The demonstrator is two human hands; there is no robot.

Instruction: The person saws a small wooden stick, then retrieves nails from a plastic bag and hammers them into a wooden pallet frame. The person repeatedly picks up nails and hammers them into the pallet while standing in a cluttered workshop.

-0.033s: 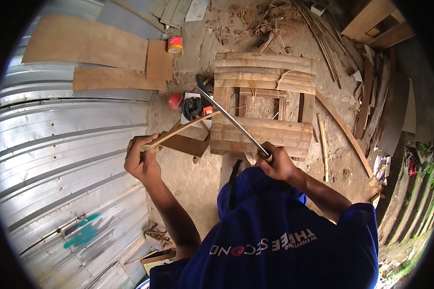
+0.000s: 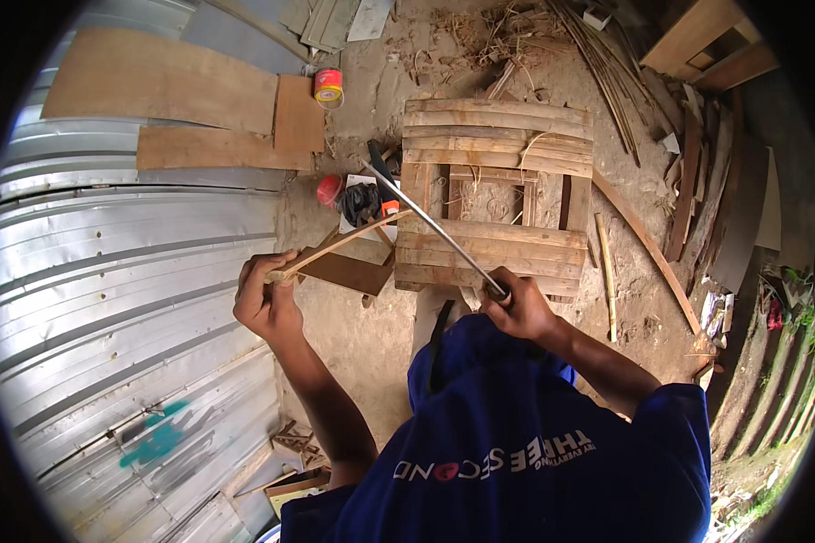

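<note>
My left hand (image 2: 270,297) grips a thin wooden strip (image 2: 346,239), and my right hand (image 2: 522,309) is closed around the handle of a long blade (image 2: 444,234). The strip's far end is just beside the blade.

The long blade (image 2: 439,228) is shiny metal, the thin strip (image 2: 346,242) matt wood, the slatted table (image 2: 489,242) rough wood, the ridged wall (image 2: 91,290) glossy metal, the shirt (image 2: 534,507) matt cloth.
</note>
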